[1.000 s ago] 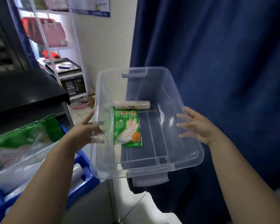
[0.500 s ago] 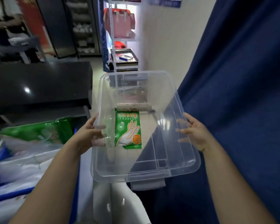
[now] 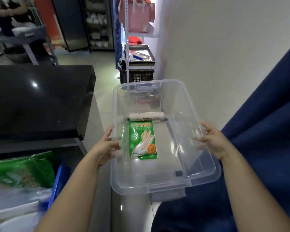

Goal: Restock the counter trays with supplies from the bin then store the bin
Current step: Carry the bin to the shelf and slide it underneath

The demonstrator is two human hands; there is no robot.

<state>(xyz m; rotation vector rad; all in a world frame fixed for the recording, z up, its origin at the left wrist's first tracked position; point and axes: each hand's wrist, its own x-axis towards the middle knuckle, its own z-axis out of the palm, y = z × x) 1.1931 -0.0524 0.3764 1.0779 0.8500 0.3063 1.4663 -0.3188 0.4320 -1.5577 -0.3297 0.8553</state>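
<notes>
I carry a clear plastic bin (image 3: 206, 176) in front of me, above the floor. My left hand (image 3: 104, 146) grips its left rim, thumb over the edge. My right hand (image 3: 213, 141) grips the right rim the same way. Inside the bin lie a green packet of disposable gloves (image 3: 143, 139) and a pale roll (image 3: 146, 116) at the packet's far end. At the lower left a blue counter tray (image 3: 57, 185) holds green and clear plastic packs (image 3: 20, 169).
A black counter (image 3: 37, 101) stands to the left. A dark blue curtain (image 3: 266, 131) hangs on the right. Ahead against the wall is a white metal shelf (image 3: 141, 64) with a steel tray, a black crate and a pink bag. A tiled floor aisle runs forward.
The view has swung left from the curtain toward the aisle and shelf. The bin stays held by both hands, its contents in the same place.
</notes>
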